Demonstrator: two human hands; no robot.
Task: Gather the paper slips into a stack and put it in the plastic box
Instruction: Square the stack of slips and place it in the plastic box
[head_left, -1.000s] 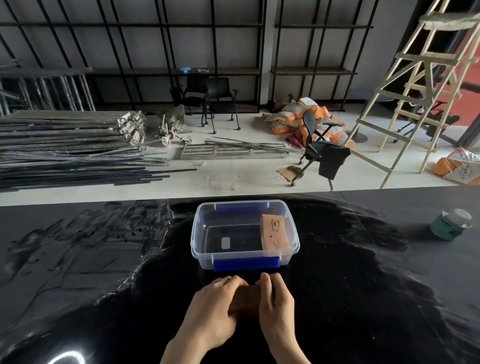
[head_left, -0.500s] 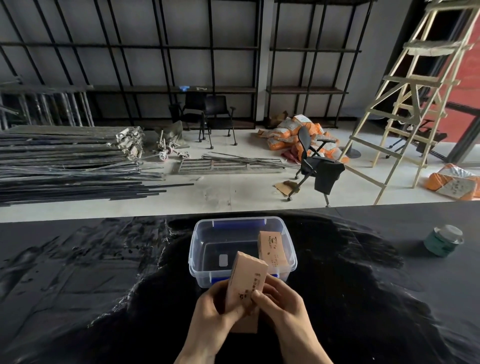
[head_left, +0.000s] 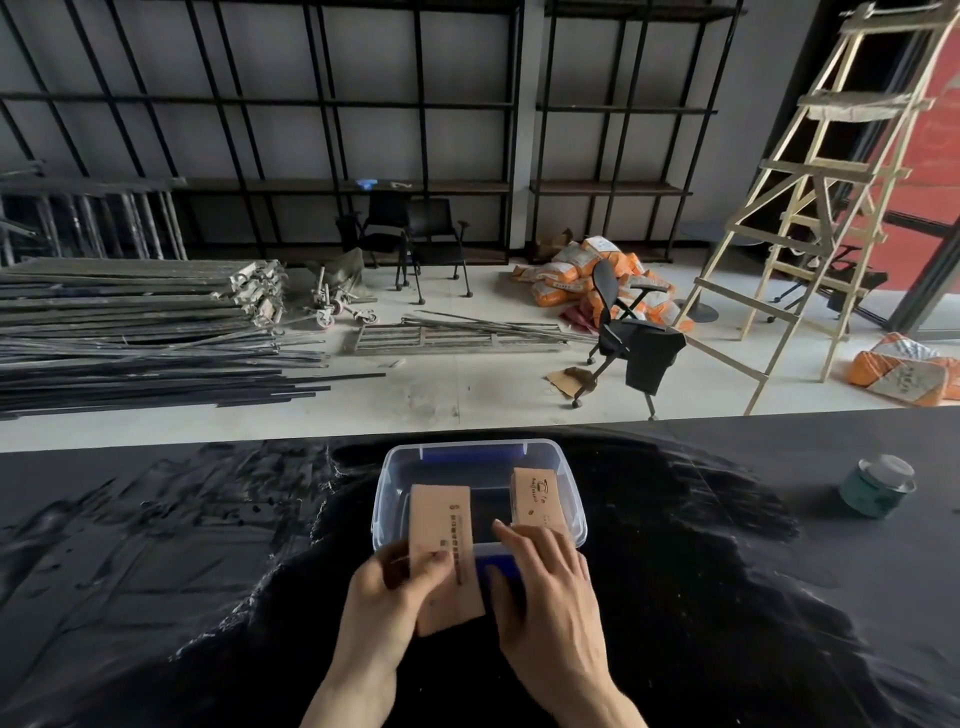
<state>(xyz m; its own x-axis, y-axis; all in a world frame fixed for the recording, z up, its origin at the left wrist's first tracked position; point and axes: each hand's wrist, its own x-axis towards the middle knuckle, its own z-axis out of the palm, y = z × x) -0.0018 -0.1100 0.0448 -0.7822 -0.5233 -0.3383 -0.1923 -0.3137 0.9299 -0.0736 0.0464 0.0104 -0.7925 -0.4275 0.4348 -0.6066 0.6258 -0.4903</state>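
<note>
A clear plastic box (head_left: 382, 499) with blue clips stands on the black table, just beyond my hands. Inside it, against the right wall, leans a tan stack of paper slips (head_left: 537, 501). My left hand (head_left: 387, 597) grips a second tan stack of slips (head_left: 441, 540), held upright with its top end over the box's near left part. My right hand (head_left: 550, 592) is beside that stack, fingers spread, over the box's near edge and blue clip; it holds nothing I can see.
A green tin with a pale lid (head_left: 877, 487) sits on the table at the right. The black table (head_left: 156, 571) reaches left and right of the box. Beyond its far edge lie metal bars, chairs, sacks and a wooden ladder on the floor.
The stack rose off the table from between both hands and went forward over the box. My right hand has let go of it and now has its fingers spread.
</note>
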